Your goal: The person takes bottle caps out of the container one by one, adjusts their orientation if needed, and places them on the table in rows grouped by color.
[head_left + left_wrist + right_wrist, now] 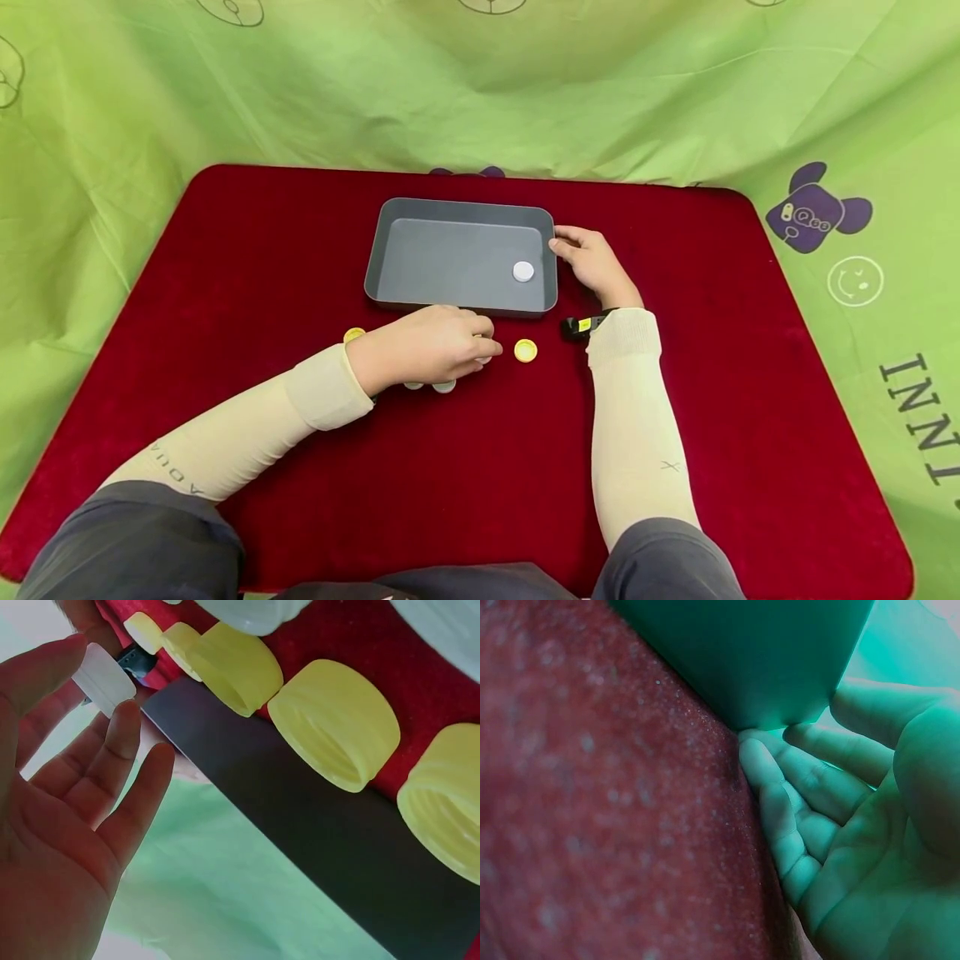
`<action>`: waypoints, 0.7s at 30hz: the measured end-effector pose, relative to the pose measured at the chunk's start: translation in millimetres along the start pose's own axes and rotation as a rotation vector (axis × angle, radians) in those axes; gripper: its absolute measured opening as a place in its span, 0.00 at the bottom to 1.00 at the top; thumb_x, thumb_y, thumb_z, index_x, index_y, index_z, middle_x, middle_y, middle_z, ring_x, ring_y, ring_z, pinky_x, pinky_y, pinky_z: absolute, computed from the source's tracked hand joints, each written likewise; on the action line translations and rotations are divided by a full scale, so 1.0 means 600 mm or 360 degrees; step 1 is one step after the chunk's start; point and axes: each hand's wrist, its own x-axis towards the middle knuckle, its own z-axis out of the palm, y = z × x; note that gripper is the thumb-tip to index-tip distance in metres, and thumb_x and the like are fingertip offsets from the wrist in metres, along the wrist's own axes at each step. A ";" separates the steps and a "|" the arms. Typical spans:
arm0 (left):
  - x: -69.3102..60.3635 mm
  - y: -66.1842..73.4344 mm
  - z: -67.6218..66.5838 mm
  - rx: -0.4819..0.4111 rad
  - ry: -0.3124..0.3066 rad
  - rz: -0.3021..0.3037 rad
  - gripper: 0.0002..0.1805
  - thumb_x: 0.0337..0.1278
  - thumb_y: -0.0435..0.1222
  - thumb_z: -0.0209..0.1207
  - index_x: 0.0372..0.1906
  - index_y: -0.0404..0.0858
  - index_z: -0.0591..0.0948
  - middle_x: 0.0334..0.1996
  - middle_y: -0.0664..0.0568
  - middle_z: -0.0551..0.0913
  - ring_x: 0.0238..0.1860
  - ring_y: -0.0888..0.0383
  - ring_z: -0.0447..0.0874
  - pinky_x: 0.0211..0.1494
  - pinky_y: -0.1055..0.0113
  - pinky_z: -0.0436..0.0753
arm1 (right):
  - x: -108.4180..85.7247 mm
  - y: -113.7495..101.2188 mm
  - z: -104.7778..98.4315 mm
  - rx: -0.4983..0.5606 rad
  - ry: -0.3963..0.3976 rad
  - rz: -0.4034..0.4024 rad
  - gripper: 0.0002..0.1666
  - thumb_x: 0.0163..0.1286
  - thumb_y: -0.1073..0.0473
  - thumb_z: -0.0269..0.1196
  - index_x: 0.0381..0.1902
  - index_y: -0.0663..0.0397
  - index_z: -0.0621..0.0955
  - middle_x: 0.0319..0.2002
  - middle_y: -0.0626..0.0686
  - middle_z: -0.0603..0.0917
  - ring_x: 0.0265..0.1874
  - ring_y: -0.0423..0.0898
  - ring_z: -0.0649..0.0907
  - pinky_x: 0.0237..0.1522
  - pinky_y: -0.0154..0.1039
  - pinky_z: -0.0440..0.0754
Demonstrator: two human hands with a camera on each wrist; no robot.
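Note:
My left hand (438,342) is just in front of the grey tray (461,307), pinching a white bottle cap (105,679) between thumb and fingers. Beneath and beside that hand lie more white caps (444,387), partly covered. Yellow caps (334,724) form a row along the tray's near wall in the left wrist view; from the head most are hidden behind the hand. My right hand (596,262) holds the tray's right wall, its thumb at the rim and the other fingers outside. One white cap (522,272) rests inside the tray, toward its right end.
A yellow cap (525,351) sits apart, right of the left hand, and another yellow cap (354,334) shows by the left wrist. Everything stands on a red cloth-covered table (480,483). A green printed curtain (525,100) hangs behind and around it.

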 end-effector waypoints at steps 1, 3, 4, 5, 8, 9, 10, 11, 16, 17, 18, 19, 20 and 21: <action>0.000 0.000 0.001 0.0001 -0.0004 0.0005 0.10 0.60 0.36 0.62 0.46 0.42 0.85 0.38 0.54 0.79 0.37 0.57 0.78 0.42 0.63 0.80 | 0.000 0.001 0.000 0.0004 0.0002 -0.0002 0.26 0.74 0.58 0.56 0.66 0.62 0.72 0.56 0.61 0.80 0.55 0.49 0.78 0.60 0.44 0.70; 0.000 0.001 0.003 0.0001 -0.0014 0.0015 0.11 0.60 0.36 0.61 0.47 0.42 0.85 0.37 0.54 0.79 0.37 0.57 0.78 0.43 0.63 0.79 | 0.000 0.001 0.001 0.0009 0.0000 -0.0006 0.26 0.74 0.58 0.56 0.66 0.62 0.72 0.55 0.61 0.80 0.55 0.49 0.78 0.60 0.44 0.70; -0.001 0.002 0.003 0.0004 -0.0018 0.0021 0.11 0.60 0.36 0.61 0.47 0.42 0.85 0.37 0.54 0.79 0.37 0.57 0.78 0.43 0.63 0.79 | 0.000 0.001 0.001 0.0009 0.0001 -0.0011 0.25 0.74 0.58 0.56 0.66 0.62 0.73 0.55 0.61 0.80 0.54 0.49 0.78 0.60 0.44 0.71; -0.001 0.003 0.004 0.0007 -0.0021 0.0024 0.11 0.60 0.35 0.61 0.47 0.42 0.85 0.37 0.54 0.79 0.37 0.57 0.78 0.43 0.63 0.79 | 0.001 0.001 0.001 0.0007 0.0002 -0.0016 0.25 0.74 0.58 0.56 0.66 0.62 0.73 0.55 0.61 0.80 0.54 0.49 0.78 0.59 0.43 0.71; -0.003 0.006 0.007 0.0011 -0.0022 0.0030 0.10 0.60 0.35 0.60 0.46 0.42 0.85 0.38 0.54 0.80 0.36 0.57 0.79 0.41 0.63 0.79 | 0.001 -0.001 0.001 -0.0005 0.0013 -0.0024 0.25 0.74 0.58 0.56 0.66 0.62 0.73 0.55 0.61 0.80 0.54 0.49 0.78 0.59 0.44 0.71; -0.004 0.007 0.008 0.0012 -0.0021 0.0034 0.10 0.60 0.35 0.61 0.46 0.42 0.85 0.38 0.53 0.80 0.36 0.57 0.79 0.40 0.63 0.79 | 0.002 -0.001 0.001 -0.0005 0.0015 -0.0026 0.25 0.74 0.58 0.57 0.66 0.62 0.73 0.54 0.61 0.80 0.53 0.49 0.78 0.59 0.44 0.71; -0.004 0.008 0.009 0.0012 -0.0021 0.0034 0.10 0.60 0.35 0.61 0.45 0.42 0.85 0.38 0.53 0.79 0.35 0.57 0.78 0.39 0.63 0.79 | 0.002 -0.002 0.001 -0.0008 0.0016 -0.0026 0.25 0.74 0.58 0.57 0.66 0.62 0.73 0.54 0.60 0.80 0.53 0.48 0.78 0.58 0.43 0.71; -0.005 0.010 0.010 0.0007 -0.0023 0.0034 0.09 0.60 0.35 0.61 0.45 0.42 0.85 0.38 0.54 0.79 0.35 0.57 0.78 0.38 0.63 0.79 | 0.003 -0.002 0.001 -0.0009 0.0012 -0.0028 0.25 0.74 0.58 0.57 0.66 0.62 0.73 0.54 0.61 0.80 0.53 0.49 0.78 0.58 0.43 0.71; -0.008 0.014 0.014 -0.0014 -0.0055 0.0027 0.08 0.60 0.34 0.62 0.43 0.43 0.85 0.37 0.54 0.78 0.34 0.58 0.77 0.38 0.64 0.78 | 0.008 0.000 0.002 -0.0017 0.0008 -0.0036 0.25 0.74 0.59 0.57 0.65 0.63 0.73 0.54 0.62 0.81 0.52 0.48 0.79 0.56 0.42 0.73; -0.008 0.015 0.015 -0.0017 -0.0067 0.0024 0.07 0.60 0.34 0.61 0.43 0.43 0.84 0.36 0.55 0.78 0.34 0.58 0.77 0.38 0.64 0.78 | 0.009 0.001 0.002 -0.0019 0.0007 -0.0034 0.25 0.74 0.58 0.57 0.65 0.63 0.73 0.54 0.62 0.81 0.52 0.48 0.79 0.56 0.42 0.72; -0.008 0.016 0.015 -0.0013 -0.0079 0.0020 0.07 0.60 0.35 0.61 0.43 0.43 0.84 0.37 0.55 0.78 0.35 0.57 0.77 0.39 0.64 0.78 | 0.009 0.001 0.002 -0.0020 0.0009 -0.0030 0.25 0.74 0.58 0.57 0.65 0.62 0.73 0.54 0.62 0.81 0.52 0.48 0.79 0.56 0.42 0.73; -0.008 0.017 0.016 -0.0010 -0.0090 0.0015 0.07 0.61 0.35 0.61 0.43 0.44 0.84 0.37 0.55 0.78 0.35 0.57 0.77 0.39 0.64 0.78 | 0.009 0.001 0.002 -0.0024 0.0009 -0.0028 0.25 0.74 0.58 0.57 0.65 0.62 0.73 0.54 0.62 0.81 0.52 0.48 0.79 0.56 0.42 0.73; -0.009 0.018 0.017 -0.0007 -0.0102 0.0013 0.07 0.61 0.35 0.61 0.43 0.44 0.84 0.37 0.55 0.78 0.36 0.57 0.78 0.39 0.64 0.78 | 0.009 0.000 0.003 -0.0021 0.0009 -0.0029 0.25 0.74 0.58 0.57 0.65 0.62 0.73 0.54 0.61 0.81 0.52 0.48 0.79 0.56 0.43 0.72; -0.009 0.019 0.017 -0.0007 -0.0113 0.0011 0.07 0.61 0.35 0.61 0.43 0.44 0.84 0.37 0.55 0.78 0.36 0.57 0.78 0.40 0.64 0.78 | 0.009 0.000 0.003 -0.0022 0.0008 -0.0025 0.25 0.74 0.58 0.57 0.66 0.62 0.73 0.54 0.61 0.81 0.52 0.48 0.79 0.56 0.43 0.72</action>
